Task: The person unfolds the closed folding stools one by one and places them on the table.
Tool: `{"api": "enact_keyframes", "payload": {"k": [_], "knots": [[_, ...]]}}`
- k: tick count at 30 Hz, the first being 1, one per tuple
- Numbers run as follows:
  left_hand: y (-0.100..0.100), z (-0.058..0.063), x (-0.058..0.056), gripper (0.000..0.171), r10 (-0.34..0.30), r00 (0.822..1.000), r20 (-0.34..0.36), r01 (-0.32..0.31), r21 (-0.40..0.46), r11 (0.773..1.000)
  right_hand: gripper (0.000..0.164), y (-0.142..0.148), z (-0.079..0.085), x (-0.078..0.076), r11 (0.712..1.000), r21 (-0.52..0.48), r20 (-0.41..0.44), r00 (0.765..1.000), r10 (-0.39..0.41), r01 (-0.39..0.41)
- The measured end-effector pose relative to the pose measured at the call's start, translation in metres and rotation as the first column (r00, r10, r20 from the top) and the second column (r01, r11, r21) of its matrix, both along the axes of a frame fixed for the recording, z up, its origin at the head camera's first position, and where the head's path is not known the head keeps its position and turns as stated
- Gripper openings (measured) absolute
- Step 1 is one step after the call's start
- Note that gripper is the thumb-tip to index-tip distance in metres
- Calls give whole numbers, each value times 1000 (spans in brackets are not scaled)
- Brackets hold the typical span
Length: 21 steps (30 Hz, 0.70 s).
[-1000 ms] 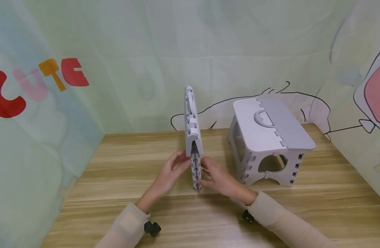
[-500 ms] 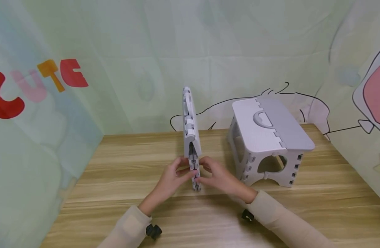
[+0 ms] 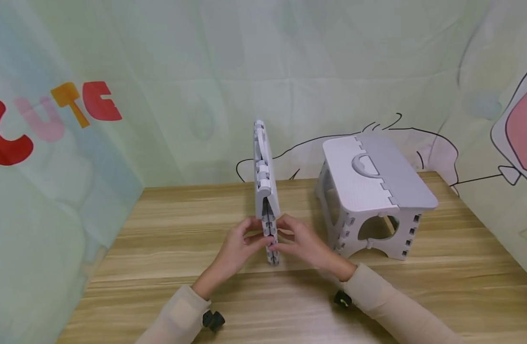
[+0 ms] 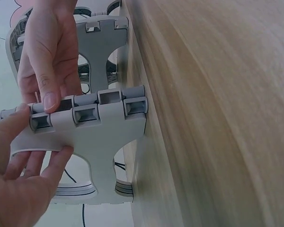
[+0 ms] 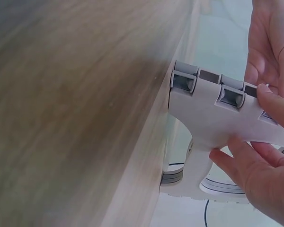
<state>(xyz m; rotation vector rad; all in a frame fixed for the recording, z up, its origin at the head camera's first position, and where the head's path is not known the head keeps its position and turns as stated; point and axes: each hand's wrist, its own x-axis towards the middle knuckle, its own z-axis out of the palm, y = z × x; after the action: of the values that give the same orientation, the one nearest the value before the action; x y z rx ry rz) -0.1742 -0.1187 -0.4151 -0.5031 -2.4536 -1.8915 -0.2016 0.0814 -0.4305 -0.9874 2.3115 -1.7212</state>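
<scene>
A folding stool (image 3: 262, 196), light grey and folded nearly flat, stands upright on its edge at mid-table in the head view. My left hand (image 3: 234, 244) grips its lower part from the left, thumb on the hinged front edge. From the right side, my right hand (image 3: 304, 244) grips the same part, its thumb close to the left one. The left wrist view has the leg panel (image 4: 102, 137) with the left fingers (image 4: 54, 168) curled at its cutout. Seen from the right wrist, the right fingers (image 5: 248, 163) likewise curl at the panel's cutout.
A second folding stool (image 3: 360, 191), unfolded with a white and grey top and a carrying handle, stands right of my right hand. The wooden table (image 3: 182, 205) runs back to a printed curtain (image 3: 182, 95), which also hangs along both sides.
My left thumb has come round onto the stool's front edge, and the left hand has moved slightly right. The right thumb sits a little higher. The stool's top has shifted slightly left.
</scene>
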Motion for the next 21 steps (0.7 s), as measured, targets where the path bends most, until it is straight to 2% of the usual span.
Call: {"api": "enact_keyframes", "payload": {"k": [6,21], "knots": [[0,0,0,32,5,1000,-13,-5,-8,1000,39,1,1,0,1000,2,-31,999,18,-18],[-3,2,-1,33,-35,998,-46,33,-29,999,36,3,-1,-3,999,23,-47,998,30,-29]]}}
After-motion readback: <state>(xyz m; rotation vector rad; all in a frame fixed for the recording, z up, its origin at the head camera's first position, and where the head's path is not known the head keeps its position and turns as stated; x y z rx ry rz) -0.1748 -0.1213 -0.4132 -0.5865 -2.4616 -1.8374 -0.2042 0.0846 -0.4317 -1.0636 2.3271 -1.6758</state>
